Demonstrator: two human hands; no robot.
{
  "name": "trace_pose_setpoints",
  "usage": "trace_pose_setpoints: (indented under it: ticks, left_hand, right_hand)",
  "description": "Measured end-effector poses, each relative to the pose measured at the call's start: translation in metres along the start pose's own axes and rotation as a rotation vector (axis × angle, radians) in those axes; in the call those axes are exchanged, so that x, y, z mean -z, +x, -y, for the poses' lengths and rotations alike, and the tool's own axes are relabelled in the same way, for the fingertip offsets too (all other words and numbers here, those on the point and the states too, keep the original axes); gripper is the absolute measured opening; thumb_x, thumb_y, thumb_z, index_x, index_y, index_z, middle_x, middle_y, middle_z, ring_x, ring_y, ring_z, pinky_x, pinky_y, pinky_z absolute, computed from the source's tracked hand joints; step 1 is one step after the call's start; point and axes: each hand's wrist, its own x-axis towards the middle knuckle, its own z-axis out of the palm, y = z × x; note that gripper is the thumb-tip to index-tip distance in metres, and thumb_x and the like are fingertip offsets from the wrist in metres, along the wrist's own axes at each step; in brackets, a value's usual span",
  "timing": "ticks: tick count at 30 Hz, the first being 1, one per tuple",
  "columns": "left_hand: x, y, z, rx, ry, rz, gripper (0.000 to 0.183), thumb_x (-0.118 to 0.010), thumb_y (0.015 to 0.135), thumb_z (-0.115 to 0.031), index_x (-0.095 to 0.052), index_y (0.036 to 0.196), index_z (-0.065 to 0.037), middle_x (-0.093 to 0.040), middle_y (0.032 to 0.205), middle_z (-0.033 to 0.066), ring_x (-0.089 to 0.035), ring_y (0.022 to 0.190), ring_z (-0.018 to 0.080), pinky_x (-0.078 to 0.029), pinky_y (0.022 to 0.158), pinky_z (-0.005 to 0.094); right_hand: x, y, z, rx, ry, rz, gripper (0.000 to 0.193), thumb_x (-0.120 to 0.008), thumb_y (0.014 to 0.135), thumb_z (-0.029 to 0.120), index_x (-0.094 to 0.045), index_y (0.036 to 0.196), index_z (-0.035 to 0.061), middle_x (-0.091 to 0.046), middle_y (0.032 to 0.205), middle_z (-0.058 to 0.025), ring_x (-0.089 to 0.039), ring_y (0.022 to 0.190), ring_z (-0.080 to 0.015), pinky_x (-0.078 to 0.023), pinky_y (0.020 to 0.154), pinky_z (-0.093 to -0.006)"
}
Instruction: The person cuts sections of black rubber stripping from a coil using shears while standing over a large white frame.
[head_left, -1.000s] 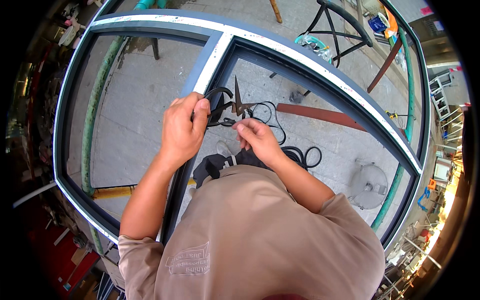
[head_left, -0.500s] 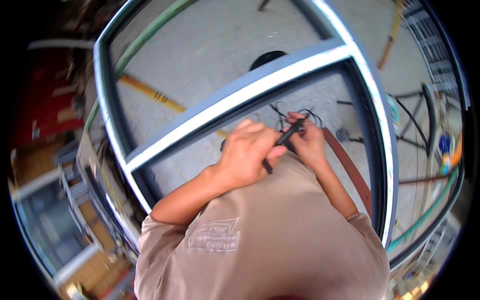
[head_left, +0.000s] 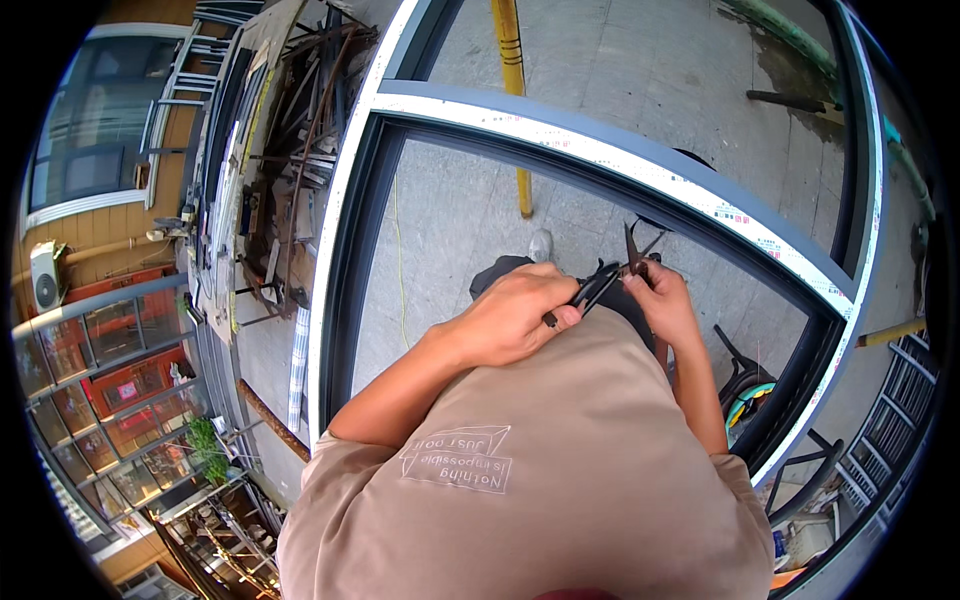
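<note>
My left hand (head_left: 535, 308) is closed around several thin black strips (head_left: 597, 288), whose one dark end sticks out below the thumb. Close beside it my right hand (head_left: 662, 300) pinches a dark, thin, pointed piece (head_left: 632, 248) between thumb and fingers; its exact kind is not clear. A thin black loop shows just beyond these fingertips. Both hands are in front of my shirt, over the lower opening of a large dark grey metal frame (head_left: 345, 260) with white printed film on its faces. Its crossbar (head_left: 640, 170) runs beyond my hands.
A yellow pole (head_left: 508, 60) lies beyond the crossbar. On the left stands a rack heaped with scrap lengths (head_left: 315, 150). A black stand-like object (head_left: 745, 375) is at the right, near metal ladder-like racks (head_left: 895, 420). My shoe (head_left: 540, 243) is on the grey floor.
My view has swung, so the frame and surroundings appear turned. The black strips have shifted in my left hand, and a dark pointed piece now stands up from my right fingers.
</note>
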Motion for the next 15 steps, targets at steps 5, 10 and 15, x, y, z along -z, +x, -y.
trace_pose_setpoints:
  ticks: [5,10,15]
  left_hand:
    - [0.015,-0.035,0.027,0.108,-0.197,-0.094,0.036,-0.05,0.111,-0.036,-0.063,0.102,-0.003,-0.066,0.092,0.0111,-0.062,0.097,0.0321,-0.049,0.092,0.0426]
    - [0.024,-0.072,0.059,0.343,-0.596,-0.207,0.059,-0.035,0.115,-0.05,-0.062,0.116,0.002,-0.071,0.097,0.0096,-0.066,0.1,0.0202,-0.05,0.095,0.0357]
    - [0.042,-0.086,0.091,0.513,-0.746,-0.233,0.051,-0.04,0.116,-0.04,-0.056,0.131,0.006,-0.071,0.086,0.0099,-0.073,0.09,0.0209,-0.053,0.091,0.0335]
  right_hand:
    - [-0.024,0.034,0.045,0.008,-0.299,0.162,0.048,-0.069,0.1,0.045,-0.067,0.082,0.0004,-0.061,0.064,-0.0166,-0.058,0.059,-0.0283,-0.047,0.06,-0.0428]
    - [-0.059,0.072,0.096,0.047,-0.558,0.232,0.053,-0.066,0.1,0.048,-0.067,0.082,-0.0014,-0.065,0.071,-0.0243,-0.063,0.068,-0.0433,-0.049,0.065,-0.0497]
    - [-0.09,0.095,0.121,0.171,-0.779,0.286,0.049,-0.067,0.098,0.044,-0.07,0.08,-0.0011,-0.065,0.073,-0.0254,-0.066,0.073,-0.0461,-0.051,0.067,-0.0524]
